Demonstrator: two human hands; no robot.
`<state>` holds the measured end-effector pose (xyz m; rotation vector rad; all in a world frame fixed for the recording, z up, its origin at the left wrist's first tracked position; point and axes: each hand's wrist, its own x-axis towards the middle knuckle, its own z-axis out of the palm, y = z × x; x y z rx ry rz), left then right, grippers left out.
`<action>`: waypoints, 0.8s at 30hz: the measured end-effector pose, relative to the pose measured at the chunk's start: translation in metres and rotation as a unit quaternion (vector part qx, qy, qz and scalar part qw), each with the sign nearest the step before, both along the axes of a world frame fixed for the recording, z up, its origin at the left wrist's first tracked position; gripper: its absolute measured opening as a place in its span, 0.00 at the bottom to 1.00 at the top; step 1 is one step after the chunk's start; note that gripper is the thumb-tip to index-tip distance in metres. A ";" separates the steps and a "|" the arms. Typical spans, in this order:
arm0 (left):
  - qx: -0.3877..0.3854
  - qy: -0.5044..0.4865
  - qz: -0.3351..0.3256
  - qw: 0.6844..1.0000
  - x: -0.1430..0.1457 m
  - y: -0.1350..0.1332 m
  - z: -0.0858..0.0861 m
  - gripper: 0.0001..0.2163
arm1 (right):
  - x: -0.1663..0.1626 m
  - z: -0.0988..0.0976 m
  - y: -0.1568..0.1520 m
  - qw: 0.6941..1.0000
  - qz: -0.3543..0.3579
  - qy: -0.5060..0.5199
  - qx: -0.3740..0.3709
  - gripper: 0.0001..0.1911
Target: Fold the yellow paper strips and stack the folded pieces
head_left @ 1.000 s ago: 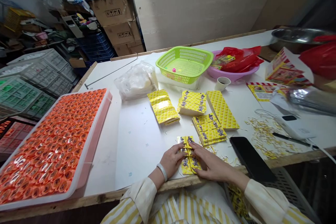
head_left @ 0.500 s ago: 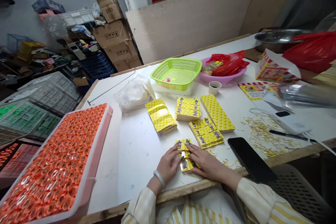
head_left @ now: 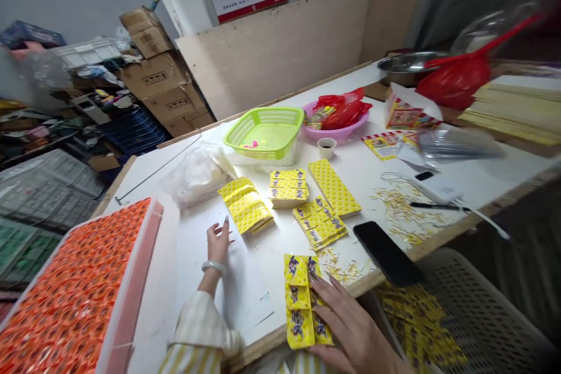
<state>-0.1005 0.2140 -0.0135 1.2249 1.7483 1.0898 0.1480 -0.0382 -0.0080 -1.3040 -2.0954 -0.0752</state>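
Beside a pink-rimmed tray [head_left: 83, 286] of orange pieces, the left hand [head_left: 218, 243] is wide open, fingers spread over the white table [head_left: 274, 257]. Farther right, the right hand [head_left: 350, 330] lies flat, fingers resting on a strip of yellow sachets [head_left: 300, 304] at the table's near edge, not far from a black phone [head_left: 388, 253].

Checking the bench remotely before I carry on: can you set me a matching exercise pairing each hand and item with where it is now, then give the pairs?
1 left hand
2 right hand
3 phone
4 small cup

A at the table's front edge
B beside the pink basin
C on the white sheet
D on the yellow sachets

Pairs: 1C, 2D, 3A, 4B
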 end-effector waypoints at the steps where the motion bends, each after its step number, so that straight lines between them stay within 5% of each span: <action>1: -0.031 -0.008 -0.008 0.999 0.001 0.009 -0.003 0.25 | 0.009 -0.004 -0.015 0.999 -0.032 0.011 0.025 0.25; 4: -0.102 -0.019 -0.040 0.994 0.006 0.025 -0.013 0.27 | 0.050 -0.026 -0.066 0.972 -0.221 0.061 0.044 0.24; 7: -0.127 -0.019 -0.059 0.990 0.009 0.030 -0.017 0.27 | 0.100 -0.067 -0.118 0.880 -0.461 0.097 0.053 0.20; 9: -0.123 -0.022 -0.065 0.990 0.009 0.030 -0.017 0.27 | 0.125 -0.108 -0.146 0.826 -0.551 0.119 0.020 0.22; 13: -0.101 -0.031 -0.084 0.991 0.006 0.030 -0.013 0.26 | 0.144 -0.200 -0.166 0.799 -0.574 0.137 -0.113 0.26; 16: -0.083 -0.023 -0.102 0.991 0.002 0.030 -0.009 0.24 | 0.136 -0.244 -0.157 0.796 -0.569 0.137 -0.155 0.21; 19: -0.072 -0.001 -0.111 0.991 -0.003 0.030 -0.005 0.23 | 0.122 -0.258 -0.145 0.786 -0.575 0.129 -0.188 0.20; 24: -0.066 0.044 -0.111 0.991 -0.019 0.026 0.007 0.23 | 0.098 -0.247 -0.147 0.786 -0.555 0.117 -0.246 0.27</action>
